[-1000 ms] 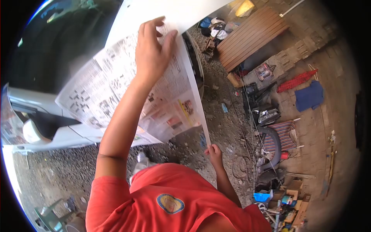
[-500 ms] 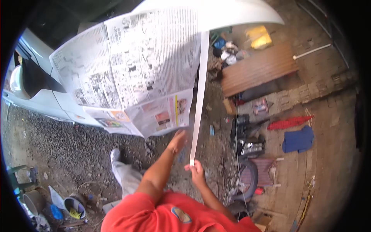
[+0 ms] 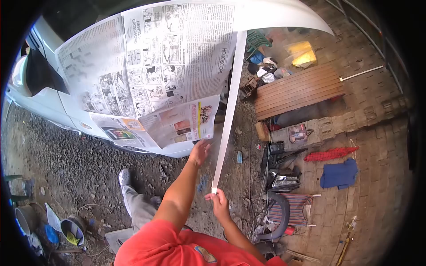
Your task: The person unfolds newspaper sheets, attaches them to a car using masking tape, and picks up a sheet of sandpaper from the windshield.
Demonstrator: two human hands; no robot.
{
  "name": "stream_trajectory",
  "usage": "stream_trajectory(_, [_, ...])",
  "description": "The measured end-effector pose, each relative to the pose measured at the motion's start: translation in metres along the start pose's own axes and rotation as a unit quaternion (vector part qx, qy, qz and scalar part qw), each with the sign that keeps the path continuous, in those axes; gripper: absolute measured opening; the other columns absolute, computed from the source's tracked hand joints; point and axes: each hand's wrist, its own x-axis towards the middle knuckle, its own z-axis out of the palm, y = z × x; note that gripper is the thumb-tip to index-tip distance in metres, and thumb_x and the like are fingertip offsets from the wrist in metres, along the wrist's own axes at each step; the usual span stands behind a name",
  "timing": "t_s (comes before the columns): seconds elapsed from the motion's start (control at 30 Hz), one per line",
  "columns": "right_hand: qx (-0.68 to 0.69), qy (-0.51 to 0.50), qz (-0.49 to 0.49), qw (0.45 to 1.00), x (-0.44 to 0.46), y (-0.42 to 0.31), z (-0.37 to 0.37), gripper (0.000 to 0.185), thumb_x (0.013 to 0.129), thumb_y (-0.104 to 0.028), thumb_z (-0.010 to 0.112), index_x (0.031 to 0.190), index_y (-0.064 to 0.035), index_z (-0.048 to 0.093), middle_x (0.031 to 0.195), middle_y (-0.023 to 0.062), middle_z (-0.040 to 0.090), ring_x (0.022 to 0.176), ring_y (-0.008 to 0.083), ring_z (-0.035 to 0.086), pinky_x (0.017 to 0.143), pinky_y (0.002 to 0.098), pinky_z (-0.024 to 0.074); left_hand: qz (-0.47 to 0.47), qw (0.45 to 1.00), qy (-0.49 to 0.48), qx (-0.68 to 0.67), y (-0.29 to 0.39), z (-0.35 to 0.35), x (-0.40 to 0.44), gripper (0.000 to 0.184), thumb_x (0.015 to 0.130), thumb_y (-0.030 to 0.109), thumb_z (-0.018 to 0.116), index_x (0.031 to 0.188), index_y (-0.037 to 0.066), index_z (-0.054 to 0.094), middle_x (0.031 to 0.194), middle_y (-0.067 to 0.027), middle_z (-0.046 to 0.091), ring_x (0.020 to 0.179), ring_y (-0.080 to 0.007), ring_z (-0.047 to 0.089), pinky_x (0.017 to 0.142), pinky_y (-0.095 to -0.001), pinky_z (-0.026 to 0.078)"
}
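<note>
Newspaper sheets (image 3: 153, 66) hang over the front of a white car (image 3: 284, 15), their lower edge loose. A long pale strip of tape (image 3: 230, 106) runs from the car's edge down to my right hand (image 3: 220, 205), whose fingers are pinched on its lower end. My left hand (image 3: 200, 152) is at the bottom corner of the newspaper, fingers apart and extended; whether the fingertips touch the paper is hard to tell.
Gravel ground (image 3: 80, 164) lies below the car. Buckets (image 3: 73, 230) stand at lower left. On the right are a brown slatted board (image 3: 299, 91), a yellow item (image 3: 303, 54), a headlight (image 3: 285, 181), a blue cloth (image 3: 338, 174), a curved tube (image 3: 282, 217) and thin cords.
My left hand has come down from the top of the newspaper to its lower corner. My right hand has moved down and left with the tape end, and the view has shifted.
</note>
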Motion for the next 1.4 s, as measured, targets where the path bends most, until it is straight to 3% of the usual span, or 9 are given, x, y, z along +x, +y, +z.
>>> stream_trajectory(0.1, [-0.001,0.014,-0.002,1.000,-0.001,0.004,-0.001,0.023,0.105,-0.015,0.046,0.115,0.0036,0.057,0.095,0.0121,0.072,0.087,0.0179,0.069,0.083,0.0324,0.0533,0.000,0.999,-0.021,-0.031,-0.008,0.013,0.016,0.052,0.092,0.037,0.070,0.136,0.014,0.054,0.138,-0.0029,0.055,0.112,-0.0167,0.057,0.068,-0.0222,0.047])
stream_trajectory(0.13, [0.001,0.018,0.000,1.000,-0.001,0.006,-0.002,0.023,0.105,-0.015,0.046,0.115,0.0036,0.057,0.095,0.0120,0.072,0.087,0.0180,0.070,0.082,0.0325,0.0535,0.013,0.999,-0.015,-0.045,-0.012,0.021,0.018,0.043,0.093,0.036,0.071,0.129,0.016,0.058,0.119,0.0006,0.062,0.100,-0.0125,0.060,0.062,-0.0205,0.046])
stream_trajectory(0.27, [0.001,0.032,0.007,0.999,-0.001,0.004,-0.006,0.023,0.105,-0.015,0.046,0.115,0.0032,0.058,0.094,0.0118,0.072,0.087,0.0186,0.070,0.081,0.0324,0.0538,0.023,0.996,-0.008,-0.087,-0.019,0.014,0.029,0.015,0.097,0.026,0.070,0.104,0.020,0.058,0.082,0.0078,0.056,0.066,-0.0050,0.053,0.052,-0.0166,0.041])
stream_trajectory(0.37, [-0.007,0.042,0.011,0.999,-0.001,0.005,-0.003,0.024,0.105,-0.015,0.046,0.114,0.0030,0.058,0.094,0.0117,0.073,0.085,0.0186,0.071,0.080,0.0325,0.0539,0.087,0.995,0.044,-0.034,-0.021,0.016,0.009,0.015,0.097,0.027,0.069,0.100,0.019,0.057,0.083,0.0072,0.055,0.064,-0.0054,0.052,0.050,-0.0163,0.039])
stream_trajectory(0.5, [-0.034,0.042,0.006,0.999,0.001,0.003,0.000,0.024,0.106,-0.018,0.047,0.111,0.0029,0.059,0.094,0.0121,0.074,0.084,0.0184,0.071,0.078,0.0326,0.0540,0.034,0.998,-0.008,0.046,-0.026,0.009,-0.059,0.026,0.096,0.015,0.068,0.120,0.016,0.060,0.099,0.0048,0.062,0.083,-0.0096,0.057,0.072,-0.0258,0.049])
stream_trajectory(0.63, [-0.048,0.060,0.004,0.997,0.001,0.005,0.005,0.031,0.108,-0.022,0.044,0.112,0.0048,0.060,0.092,0.0147,0.074,0.081,0.0196,0.071,0.079,0.0330,0.0541,0.037,0.993,-0.024,0.106,-0.031,0.022,-0.119,0.024,0.092,0.016,0.072,0.114,0.017,0.060,0.087,0.0098,0.058,0.071,-0.0031,0.047,0.060,-0.0199,0.036])
stream_trajectory(0.7, [-0.056,0.069,-0.001,0.996,0.004,0.014,0.007,0.032,0.108,-0.022,0.043,0.113,0.0050,0.060,0.090,0.0144,0.074,0.079,0.0198,0.071,0.077,0.0330,0.0544,0.023,0.991,-0.056,0.117,-0.042,-0.004,-0.126,0.034,0.091,0.012,0.071,0.124,0.009,0.062,0.116,0.0018,0.066,0.105,-0.0132,0.060,0.092,-0.0326,0.044])
stream_trajectory(1.13, [-0.058,0.103,0.026,0.993,-0.011,0.040,0.024,0.036,0.107,-0.031,0.046,0.100,0.0014,0.061,0.068,0.0090,0.067,0.058,0.0155,0.060,0.058,0.0304,0.0489,0.004,0.982,-0.063,0.177,-0.051,0.002,-0.209,0.043,0.087,0.016,0.078,0.125,0.006,0.061,0.115,-0.0039,0.068,0.108,-0.0193,0.062,0.095,-0.0376,0.048])
stream_trajectory(1.4, [-0.037,0.126,0.057,0.990,-0.021,0.037,0.023,0.035,0.107,-0.032,0.046,0.098,-0.0016,0.061,0.067,0.0072,0.064,0.057,0.0146,0.058,0.057,0.0301,0.0465,0.018,0.984,0.009,0.177,-0.056,-0.006,-0.211,0.025,0.092,0.008,0.069,0.118,0.007,0.067,0.108,0.0008,0.068,0.101,-0.0128,0.060,0.092,-0.0314,0.044])
